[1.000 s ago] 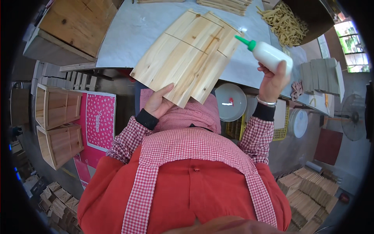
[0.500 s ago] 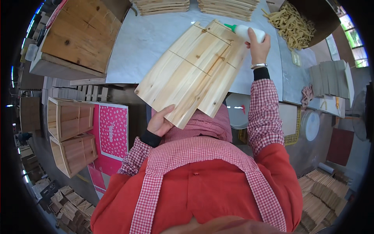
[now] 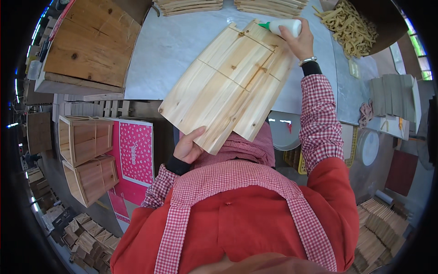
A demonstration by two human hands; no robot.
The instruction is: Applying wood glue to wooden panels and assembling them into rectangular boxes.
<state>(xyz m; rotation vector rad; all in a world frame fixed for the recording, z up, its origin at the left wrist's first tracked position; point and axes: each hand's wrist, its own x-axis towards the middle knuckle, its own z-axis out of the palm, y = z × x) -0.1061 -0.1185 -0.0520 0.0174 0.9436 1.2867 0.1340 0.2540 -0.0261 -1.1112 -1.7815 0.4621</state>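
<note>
My left hand [image 3: 189, 145] grips the near edge of a pale wooden panel [image 3: 214, 86], thumb on top and fingers beneath. The panels are tapered boards lying slanted together, with thin dark grooves cut across them; a second wooden panel [image 3: 269, 68] lies partly overlapped at the right. Their far ends rest on the table while the near ends reach over its front edge toward my lap. In my right hand [image 3: 299, 41] is a white squeeze bottle [image 3: 285, 27] with a green nozzle. Tipped to the left, the nozzle is at the far end of the right panel.
A light marble-patterned table [image 3: 155, 50] carries stacked wooden slats [image 3: 271, 7] at the back. A large wooden box [image 3: 93, 41] stands at left, and a bin of pale strips [image 3: 349, 29] at back right. Wooden crates [image 3: 86, 141] sit lower left beside a pink box [image 3: 136, 150]. Grey boards [image 3: 392, 93] stand right.
My right hand has brought the bottle slightly left and up, its nozzle now closer to the panel's far end. The left hand keeps its hold on the near edge.
</note>
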